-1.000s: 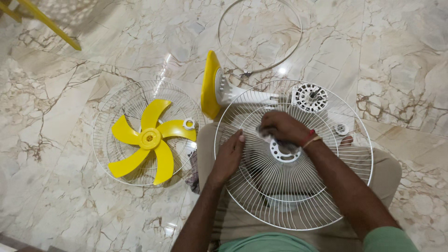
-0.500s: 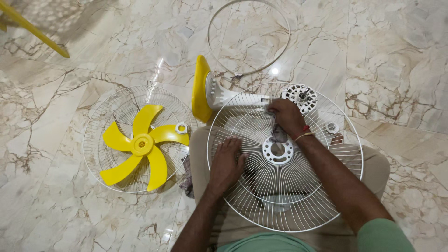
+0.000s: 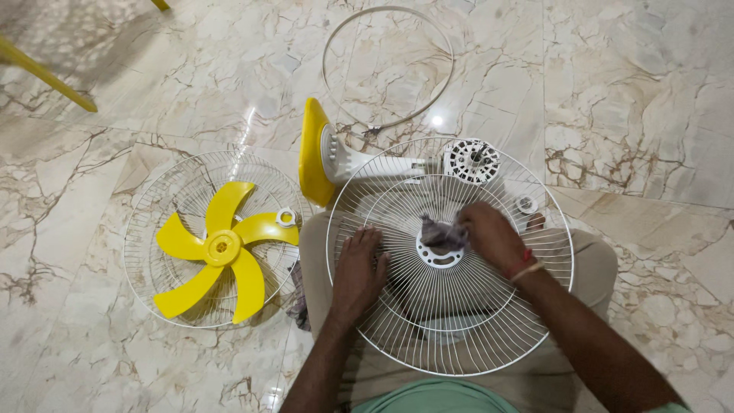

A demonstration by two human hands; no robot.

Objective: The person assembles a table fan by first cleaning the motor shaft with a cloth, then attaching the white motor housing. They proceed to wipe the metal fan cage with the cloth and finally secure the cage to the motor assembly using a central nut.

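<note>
The white wire fan guard [image 3: 449, 256] lies across the person's lap, its near rim partly hidden by the forearms, and the grey cloth [image 3: 441, 232] is half covered by fingers. Since half a second ago, the right hand [image 3: 493, 235] has dropped from the upper rim to the hub. It is closed on the cloth, while the left hand [image 3: 358, 271] rests flat, fingers spread, on the wires.

Open marble floor [image 3: 627, 92] to the right. Left blocked by second grille [image 3: 145, 229] with yellow blade [image 3: 218, 248]; ahead, fan base [image 3: 313, 149], motor [image 3: 472, 159], rim ring [image 3: 386, 65].
</note>
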